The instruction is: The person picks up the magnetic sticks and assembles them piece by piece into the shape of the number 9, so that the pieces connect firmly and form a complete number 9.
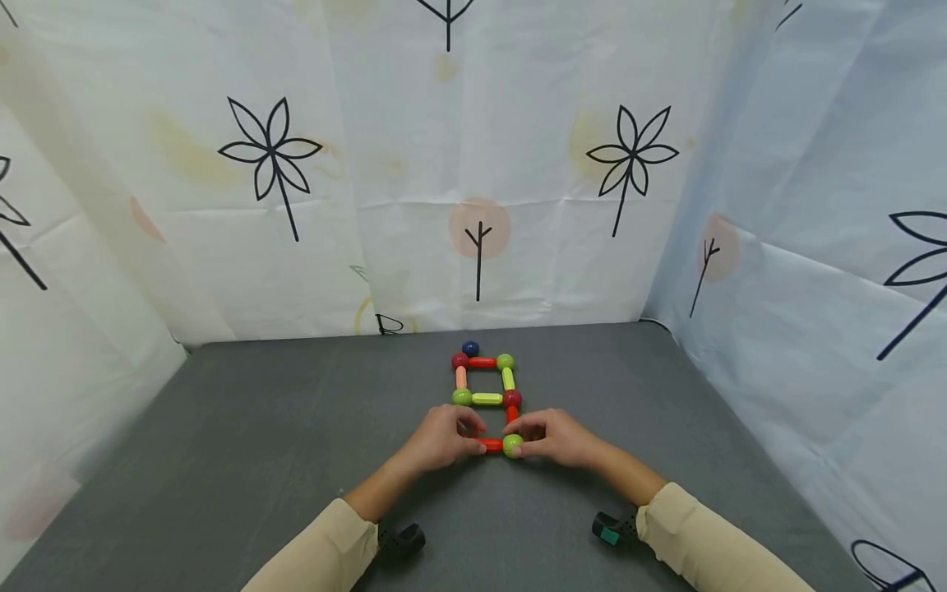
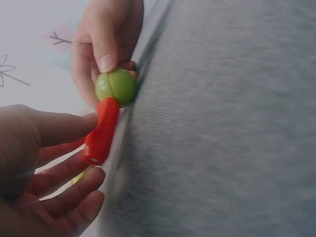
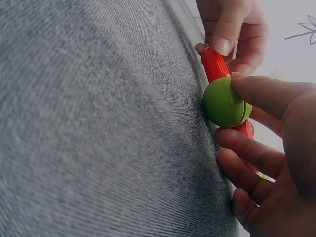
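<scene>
My left hand [image 1: 442, 436] pinches a short red rod [image 1: 491, 445] between thumb and fingers near the front of a flat figure made of rods and balls. At that rod's right end sits a green ball [image 1: 512, 446], which my right hand [image 1: 556, 436] holds between thumb and fingers. The left wrist view shows the red rod [image 2: 102, 131] touching the ball. A second red rod [image 1: 513, 415] runs from this corner toward a dark red ball [image 1: 512, 399]. Beyond it, rods and balls form a four-sided frame, including a yellow-green rod [image 1: 487, 400].
A dark blue ball [image 1: 470, 349] sits at the far end, against another dark red ball [image 1: 460, 361]. The figure lies on a grey cloth-covered table [image 1: 281, 444]. White patterned curtains [image 1: 414, 164] hang behind the table and at both sides.
</scene>
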Tool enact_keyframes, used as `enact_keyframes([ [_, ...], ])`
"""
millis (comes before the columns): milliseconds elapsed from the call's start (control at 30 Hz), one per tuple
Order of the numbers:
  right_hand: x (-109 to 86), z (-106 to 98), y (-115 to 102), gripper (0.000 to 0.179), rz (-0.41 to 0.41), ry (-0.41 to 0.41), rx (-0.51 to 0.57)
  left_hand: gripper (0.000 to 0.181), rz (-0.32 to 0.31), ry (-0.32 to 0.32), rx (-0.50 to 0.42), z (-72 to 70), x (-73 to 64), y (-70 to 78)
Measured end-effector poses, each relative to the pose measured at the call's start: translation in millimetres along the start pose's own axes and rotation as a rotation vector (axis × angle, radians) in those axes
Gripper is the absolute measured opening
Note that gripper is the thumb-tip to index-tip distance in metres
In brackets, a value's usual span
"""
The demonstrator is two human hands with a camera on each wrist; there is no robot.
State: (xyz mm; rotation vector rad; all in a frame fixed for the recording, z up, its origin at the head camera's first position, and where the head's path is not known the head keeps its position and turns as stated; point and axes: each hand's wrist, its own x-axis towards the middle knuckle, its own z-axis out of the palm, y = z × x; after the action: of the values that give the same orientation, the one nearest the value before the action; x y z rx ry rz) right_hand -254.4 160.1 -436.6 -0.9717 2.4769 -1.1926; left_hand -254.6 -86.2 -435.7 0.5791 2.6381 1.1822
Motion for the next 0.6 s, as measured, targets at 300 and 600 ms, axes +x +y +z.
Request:
enact_keyframes([
  [300, -0.8, -2, 6, 0.030, -0.022, -0.002, -0.009, 0.016, 0.104, 0.138, -0.006, -18.1, 23.7, 9.1],
  [600, -0.5, -1, 10, 0.029, -0.062, -0.001, -0.009, 0.022, 0.169, 0.272, 0.114, -36.4, 75.6, -5.3],
])
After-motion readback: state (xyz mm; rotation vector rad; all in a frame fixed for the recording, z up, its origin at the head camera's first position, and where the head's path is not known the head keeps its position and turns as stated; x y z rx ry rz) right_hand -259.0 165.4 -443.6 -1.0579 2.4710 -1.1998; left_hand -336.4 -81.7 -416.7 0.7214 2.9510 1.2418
